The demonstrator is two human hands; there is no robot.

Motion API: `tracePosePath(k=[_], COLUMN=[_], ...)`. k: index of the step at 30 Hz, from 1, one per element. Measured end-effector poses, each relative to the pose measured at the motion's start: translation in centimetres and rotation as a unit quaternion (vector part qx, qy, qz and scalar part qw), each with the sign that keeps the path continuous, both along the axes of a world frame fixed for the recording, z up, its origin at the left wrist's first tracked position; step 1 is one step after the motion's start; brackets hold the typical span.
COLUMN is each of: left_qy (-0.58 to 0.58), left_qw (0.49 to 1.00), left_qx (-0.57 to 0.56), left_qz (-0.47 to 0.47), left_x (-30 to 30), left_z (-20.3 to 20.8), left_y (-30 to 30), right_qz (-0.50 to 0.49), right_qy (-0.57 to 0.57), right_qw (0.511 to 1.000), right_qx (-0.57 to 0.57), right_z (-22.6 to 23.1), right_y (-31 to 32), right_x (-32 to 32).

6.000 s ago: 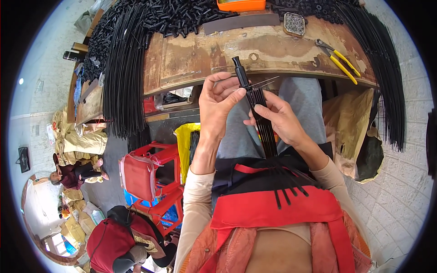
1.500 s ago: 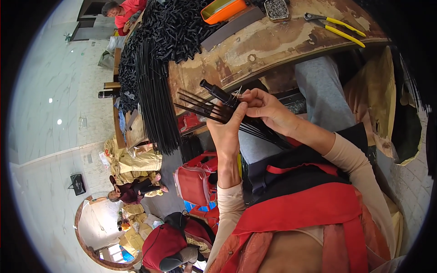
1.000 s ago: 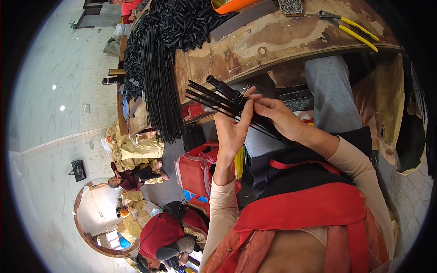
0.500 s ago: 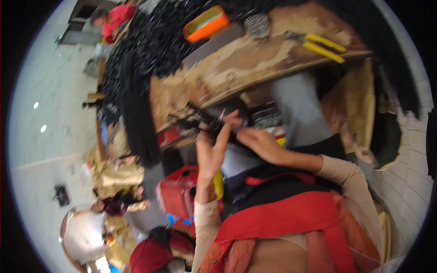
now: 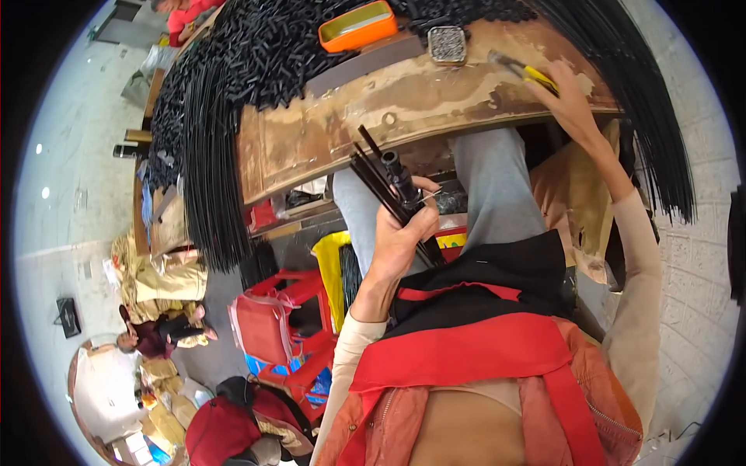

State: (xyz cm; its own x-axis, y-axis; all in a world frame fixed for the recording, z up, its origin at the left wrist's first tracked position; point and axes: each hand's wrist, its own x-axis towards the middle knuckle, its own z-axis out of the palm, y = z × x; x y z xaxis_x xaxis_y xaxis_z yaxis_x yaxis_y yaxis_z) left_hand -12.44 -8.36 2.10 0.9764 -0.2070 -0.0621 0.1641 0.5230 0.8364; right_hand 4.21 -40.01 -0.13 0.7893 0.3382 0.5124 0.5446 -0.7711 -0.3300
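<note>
Left grip (image 5: 400,231) wraps rods (image 5: 371,177); right grip (image 5: 571,97) apparently touches pliers (image 5: 538,76).

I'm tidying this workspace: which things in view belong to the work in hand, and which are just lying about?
Work things:
- black rods and black tube, in the left hand
- yellow-handled pliers, at the right hand
- likely the matching tube pile and hanging rods

Seemingly just lying about:
- red stool
- yellow bag

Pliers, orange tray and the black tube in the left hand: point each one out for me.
Pliers (image 5: 536,76), head view: on the yellow handle.
Orange tray (image 5: 362,41), head view: on the near wall.
Black tube (image 5: 400,180), head view: on its body.
</note>
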Motion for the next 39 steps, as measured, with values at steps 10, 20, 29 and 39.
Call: tracePosePath(k=[10, 20, 29, 39], left_qy=[-0.011, -0.025, -0.016, -0.033], left_qw=[0.998, 0.995, 0.988, 0.991], left_qx=[0.058, 0.091, 0.122, 0.116], left_qz=[0.035, -0.027, -0.097, -0.056], left_x=[-0.8, -1.7, -2.5, -1.4], left_z=[0.3, 0.6, 1.8, 0.9], left_y=[0.6, 0.6, 1.5, 1.5], right_qz=[0.220, 0.270, 0.299, 0.233], right_qy=[0.417, 0.337, 0.588, 0.221], right_qw=[0.875, 0.898, 0.749, 0.947], right_qx=[0.108, 0.086, 0.063, -0.007], right_z=[6.6, 7.1, 11.5, 10.6], right_y=[8.8, 10.0, 9.4, 8.9], right_x=[-14.9, -15.0, -15.0, -15.1])
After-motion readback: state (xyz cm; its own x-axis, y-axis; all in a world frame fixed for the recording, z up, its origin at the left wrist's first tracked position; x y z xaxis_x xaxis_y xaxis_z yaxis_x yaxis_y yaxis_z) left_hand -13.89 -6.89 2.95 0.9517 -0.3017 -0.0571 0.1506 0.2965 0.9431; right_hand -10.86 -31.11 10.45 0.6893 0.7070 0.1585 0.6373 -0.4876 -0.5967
